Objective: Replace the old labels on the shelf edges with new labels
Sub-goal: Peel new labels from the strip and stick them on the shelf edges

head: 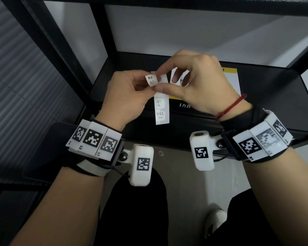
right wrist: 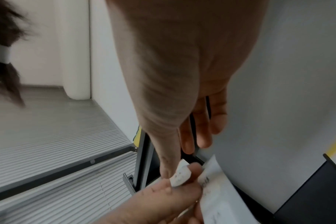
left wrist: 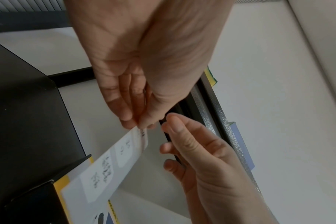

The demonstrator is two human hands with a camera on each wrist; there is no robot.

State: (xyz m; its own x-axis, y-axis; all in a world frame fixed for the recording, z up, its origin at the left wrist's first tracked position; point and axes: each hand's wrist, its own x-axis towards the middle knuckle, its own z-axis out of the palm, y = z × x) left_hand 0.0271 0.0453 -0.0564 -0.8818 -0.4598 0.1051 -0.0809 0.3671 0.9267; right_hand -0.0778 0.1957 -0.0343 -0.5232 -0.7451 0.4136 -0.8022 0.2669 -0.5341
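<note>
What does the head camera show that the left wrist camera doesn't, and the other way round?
Only the head view shows the peeled label curling off the top of the strip, plus both wrist rigs and the black shelf. Only the left wrist view shows the palm side of the left hand and the shelf's grey metal post. Both show the label strip pinched between the left hand and the right hand.

White marker-tagged wrist cameras [head: 142,161] on black straps; red string bracelet [head: 231,107].

You get soft, even indoor light with no glare; the wide lens bends the shelf [head: 267,89] frame at the edges, and both wrist views are motion-blurred.
</note>
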